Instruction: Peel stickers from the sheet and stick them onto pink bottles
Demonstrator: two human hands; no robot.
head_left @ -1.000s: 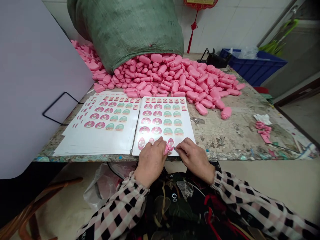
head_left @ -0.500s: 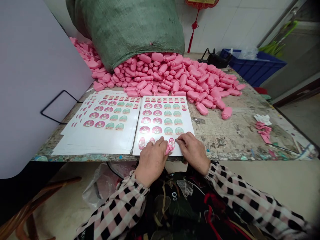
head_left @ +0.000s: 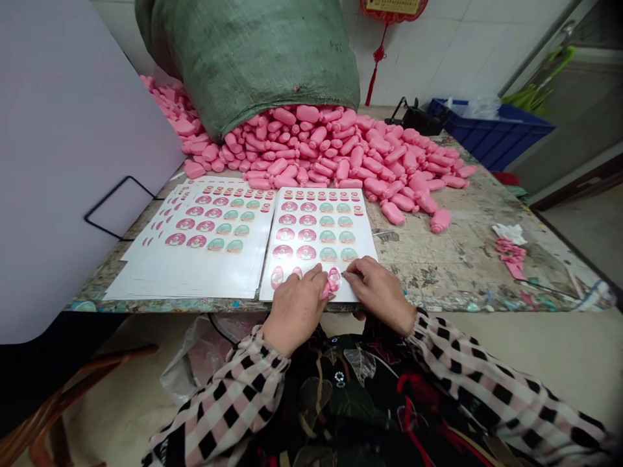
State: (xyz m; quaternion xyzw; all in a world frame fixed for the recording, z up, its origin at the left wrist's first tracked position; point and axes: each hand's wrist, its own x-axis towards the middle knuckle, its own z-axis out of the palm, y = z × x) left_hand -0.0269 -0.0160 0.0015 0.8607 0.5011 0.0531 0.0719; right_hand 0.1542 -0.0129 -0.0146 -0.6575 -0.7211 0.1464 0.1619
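A white sticker sheet [head_left: 316, 243] lies near the table's front edge, with rows of pink and green labels. My left hand [head_left: 299, 305] rests over its lower edge, fingers closed around a small pink plastic bottle [head_left: 328, 289], mostly hidden beneath them. Just beyond the fingertips is an oval pink sticker [head_left: 334, 277]. My right hand [head_left: 377, 292] lies to the right of that sticker, thumb and forefinger pinched by its edge. A tiny dark tip shows at the pinch, too small to name.
More sticker sheets [head_left: 195, 266] are fanned out on the left. Behind them, many pink bottles [head_left: 335, 149] spill from a green sack [head_left: 263, 58]. A blue crate [head_left: 491, 130] stands at the back right. A grey panel [head_left: 73, 162] fills the left side.
Both hands keep almost the same place over the sheet. The whole view has shifted very slightly.
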